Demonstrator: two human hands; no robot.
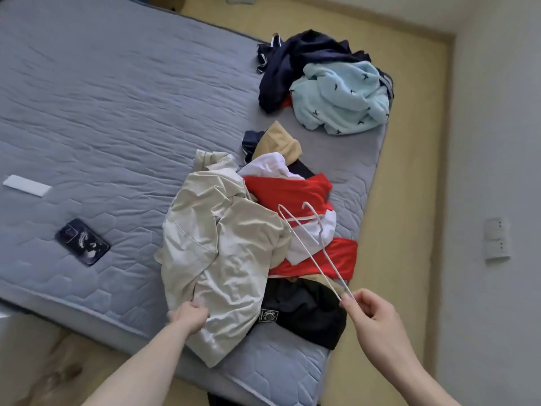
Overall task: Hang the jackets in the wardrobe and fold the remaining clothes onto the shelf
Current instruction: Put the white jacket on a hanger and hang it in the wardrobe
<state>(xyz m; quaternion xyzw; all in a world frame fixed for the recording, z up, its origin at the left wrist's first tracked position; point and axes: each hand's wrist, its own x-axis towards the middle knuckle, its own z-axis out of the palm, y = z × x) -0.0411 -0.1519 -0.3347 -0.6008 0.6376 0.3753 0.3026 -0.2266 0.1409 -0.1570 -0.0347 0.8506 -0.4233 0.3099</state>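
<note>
A crumpled beige jacket (pixel 222 247) lies on the grey-blue mattress (pixel 111 112) near its front edge. My left hand (pixel 190 316) grips the jacket's lower hem. My right hand (pixel 370 315) pinches one end of a white wire hanger (pixel 304 238), which reaches out over the pile with its hook pointing away. Beside the jacket lie a red and white garment (pixel 295 194), a black garment (pixel 307 309) with a small badge, and a tan one (pixel 278 142). Further back sit a light blue fleece (pixel 339 95) and a dark navy garment (pixel 295 60).
A phone in a dark case (pixel 82 241) and a white strip (pixel 27 185) lie on the mattress to the left. Yellowish floor (pixel 407 171) runs along the bed's right side. The white wall at right carries a socket (pixel 496 238).
</note>
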